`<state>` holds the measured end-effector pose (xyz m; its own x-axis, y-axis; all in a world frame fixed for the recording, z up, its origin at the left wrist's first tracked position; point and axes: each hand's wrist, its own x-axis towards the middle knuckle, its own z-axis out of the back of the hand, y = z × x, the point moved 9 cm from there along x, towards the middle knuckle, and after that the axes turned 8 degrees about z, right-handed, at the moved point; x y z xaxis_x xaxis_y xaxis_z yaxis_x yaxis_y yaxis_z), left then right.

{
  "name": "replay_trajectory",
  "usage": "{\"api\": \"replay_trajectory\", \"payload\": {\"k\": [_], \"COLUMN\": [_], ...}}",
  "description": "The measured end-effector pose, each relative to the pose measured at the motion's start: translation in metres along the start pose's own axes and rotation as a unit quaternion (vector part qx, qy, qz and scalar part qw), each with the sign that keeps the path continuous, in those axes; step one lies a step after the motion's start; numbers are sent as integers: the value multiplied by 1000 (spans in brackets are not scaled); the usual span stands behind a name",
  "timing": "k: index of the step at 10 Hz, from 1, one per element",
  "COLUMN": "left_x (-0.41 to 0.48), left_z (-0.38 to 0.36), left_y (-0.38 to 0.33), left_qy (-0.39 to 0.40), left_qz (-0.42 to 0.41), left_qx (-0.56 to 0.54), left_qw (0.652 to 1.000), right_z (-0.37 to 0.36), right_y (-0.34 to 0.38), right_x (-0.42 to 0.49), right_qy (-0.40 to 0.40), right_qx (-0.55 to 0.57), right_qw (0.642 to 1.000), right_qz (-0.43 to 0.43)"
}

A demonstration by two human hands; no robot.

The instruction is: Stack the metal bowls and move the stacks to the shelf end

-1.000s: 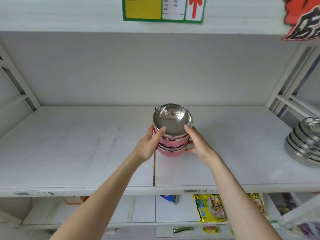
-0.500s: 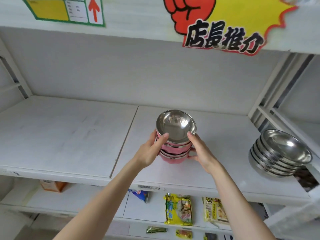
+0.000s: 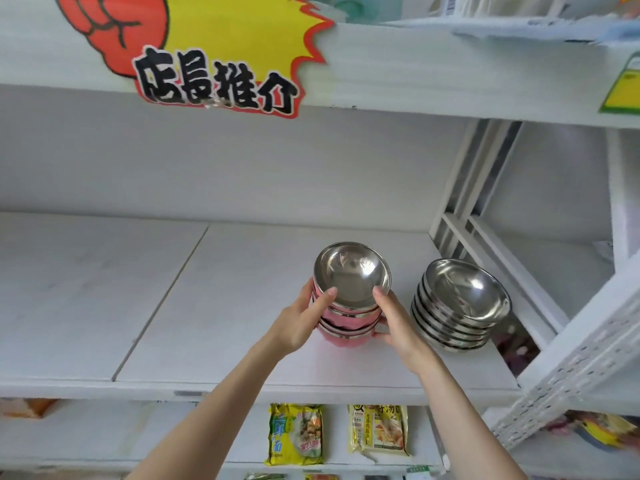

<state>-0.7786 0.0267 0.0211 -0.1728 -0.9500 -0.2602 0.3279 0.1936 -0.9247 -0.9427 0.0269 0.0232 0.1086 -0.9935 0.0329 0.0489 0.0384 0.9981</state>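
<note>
A short stack of pink-walled metal bowls (image 3: 349,318) with shiny steel insides is held between both hands over the white shelf (image 3: 242,306). My left hand (image 3: 301,318) grips its left side, thumb on the top rim. My right hand (image 3: 398,320) grips the right side, thumb on the rim too. Whether the stack's base touches the shelf board is hidden by my hands. To its right, at the shelf's right end, stands a taller stack of several plain steel bowls (image 3: 457,303), a small gap apart from the pink stack.
White metal uprights and braces (image 3: 460,216) close the shelf's right end. A yellow and red promo sign (image 3: 214,53) hangs from the shelf above. Noodle packets (image 3: 298,434) lie on the lower shelf. The left part of the shelf board is bare.
Both hands carried the pink bowl stack rightward along the shelf, from the centre seam to beside the steel bowl stack. My view panned right with it.
</note>
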Motion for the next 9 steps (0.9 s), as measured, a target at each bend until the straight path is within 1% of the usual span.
{"api": "replay_trajectory", "payload": {"k": [2, 5, 7, 8, 9], "left_x": [13, 24, 21, 19, 10], "left_z": [-30, -36, -39, -38, -30], "left_y": [-2, 4, 5, 3, -6], "left_qy": [-10, -17, -9, -22, -103], "left_qz": [7, 22, 21, 17, -3], "left_qx": [3, 16, 20, 38, 135], "left_qw": [1000, 999, 1000, 999, 985], "right_z": [31, 39, 40, 42, 47], "right_y": [-14, -30, -30, -28, -19], "right_x": [7, 17, 15, 14, 8], "right_qy": [12, 22, 28, 21, -16], "right_qx": [5, 21, 8, -5, -75], "right_qw": [1000, 999, 1000, 999, 995], "right_qz": [-1, -13, 8, 26, 71]}}
